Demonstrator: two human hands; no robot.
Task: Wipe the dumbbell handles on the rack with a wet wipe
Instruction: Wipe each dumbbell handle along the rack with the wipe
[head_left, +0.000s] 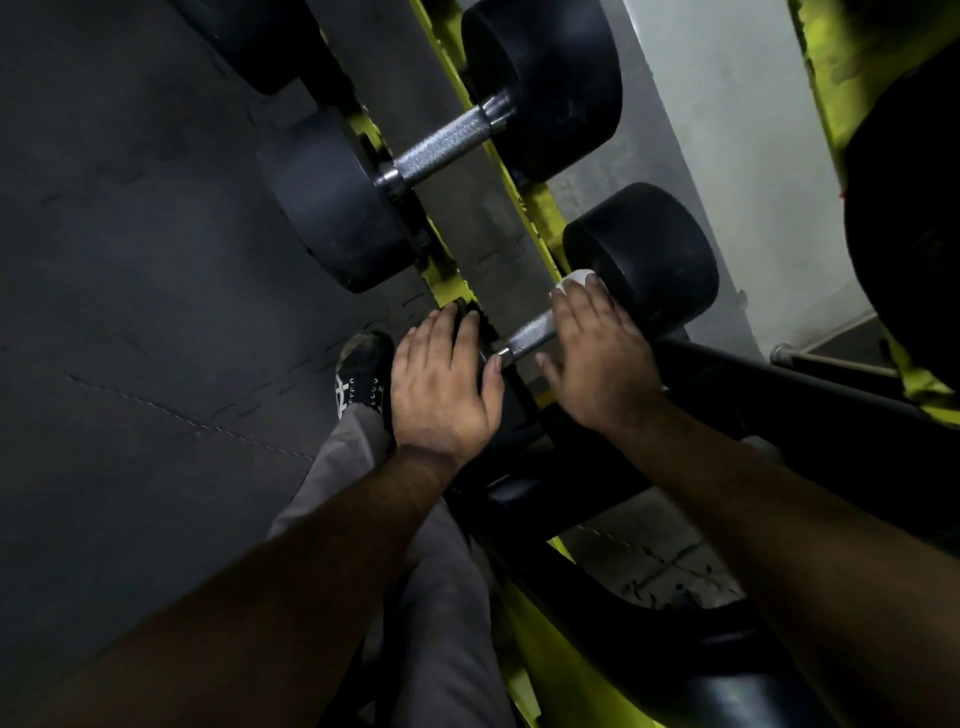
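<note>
A black dumbbell lies on the yellow-green rack (524, 208), its far head (644, 254) showing beyond my hands. My right hand (602, 353) wraps over its knurled steel handle (530, 332) with a white wet wipe (576, 278) peeking out past the fingertips. My left hand (441, 384) rests over the near head of the same dumbbell, fingers curved around it. A second, larger dumbbell sits further along the rack with its bare handle (447, 143) uncovered.
Dark rubber floor tiles (130, 260) spread to the left, a pale wall (727, 156) to the right. My shoe (361, 374) and grey trouser leg stand beside the rack. More black weights sit at the far right (904, 234) and below (545, 499).
</note>
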